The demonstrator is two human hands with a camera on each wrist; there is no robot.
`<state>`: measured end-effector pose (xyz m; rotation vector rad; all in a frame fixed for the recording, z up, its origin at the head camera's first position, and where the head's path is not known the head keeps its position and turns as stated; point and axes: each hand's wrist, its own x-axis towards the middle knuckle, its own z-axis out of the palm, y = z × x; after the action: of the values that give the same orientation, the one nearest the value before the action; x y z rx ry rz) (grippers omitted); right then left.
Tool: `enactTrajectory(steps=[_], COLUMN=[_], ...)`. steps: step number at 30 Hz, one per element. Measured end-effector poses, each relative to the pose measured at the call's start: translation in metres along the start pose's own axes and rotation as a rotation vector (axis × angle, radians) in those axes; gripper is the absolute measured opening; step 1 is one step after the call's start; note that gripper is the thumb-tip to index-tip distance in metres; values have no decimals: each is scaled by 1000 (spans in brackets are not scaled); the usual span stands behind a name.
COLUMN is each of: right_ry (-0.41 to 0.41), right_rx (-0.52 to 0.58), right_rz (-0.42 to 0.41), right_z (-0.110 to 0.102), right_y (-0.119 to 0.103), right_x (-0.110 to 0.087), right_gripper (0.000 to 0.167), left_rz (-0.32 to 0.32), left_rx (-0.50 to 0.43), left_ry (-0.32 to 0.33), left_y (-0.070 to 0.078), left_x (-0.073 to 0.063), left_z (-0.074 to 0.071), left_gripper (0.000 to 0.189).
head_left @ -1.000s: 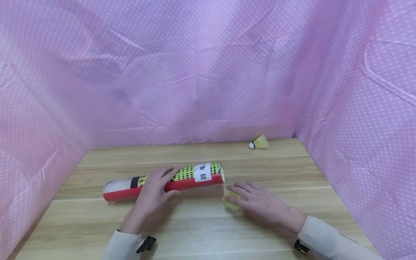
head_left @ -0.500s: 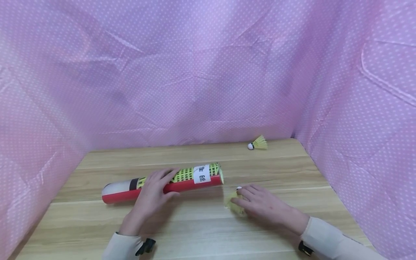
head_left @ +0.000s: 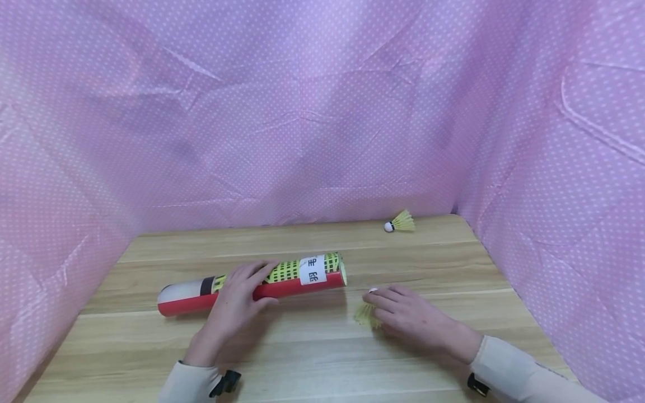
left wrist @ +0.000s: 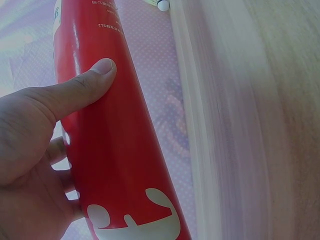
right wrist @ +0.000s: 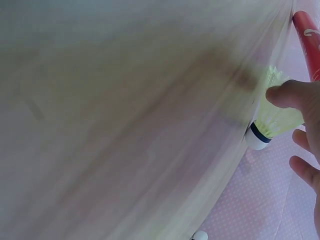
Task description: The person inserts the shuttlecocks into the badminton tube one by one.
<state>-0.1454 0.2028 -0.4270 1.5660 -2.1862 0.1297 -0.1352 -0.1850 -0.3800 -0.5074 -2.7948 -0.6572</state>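
Note:
My left hand holds a red, yellow and white shuttlecock tube round its middle. Its round end with a pale rim points right, toward my other hand. In the left wrist view the thumb lies across the red side of the tube, and the other fingers go behind it. To the right, my right hand has a yellow shuttlecock between thumb and fingers, low over the table. The right wrist view shows the thumb over the feather skirt of this shuttlecock, its white cork pointing away from the tube.
A second yellow shuttlecock lies near the back right edge of the wooden table. Pink dotted cloth hangs behind the table and along both sides.
My right hand has shifted slightly right, with its fingers closing in on the shuttlecock, whose white cork now shows past the fingers. My left hand and the tube stay nearly still.

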Motion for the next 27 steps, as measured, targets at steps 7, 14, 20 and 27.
enactTrajectory(steps=[7, 14, 20, 27], right_ry=[124, 436, 621, 650], right_rx=[125, 513, 1053, 1312], right_rz=[126, 571, 985, 1073], right_z=[-3, -8, -20, -22], right_y=[4, 14, 14, 5], right_x=[-2, 9, 31, 53], right_gripper=[15, 23, 11, 10], left_rz=[-9, -10, 27, 30], left_rx=[-4, -9, 1, -8], left_ry=[2, 13, 38, 34], left_y=[1, 3, 5, 9], left_x=[-1, -2, -1, -1], left_z=[1, 1, 1, 1], left_gripper=[85, 85, 84, 83])
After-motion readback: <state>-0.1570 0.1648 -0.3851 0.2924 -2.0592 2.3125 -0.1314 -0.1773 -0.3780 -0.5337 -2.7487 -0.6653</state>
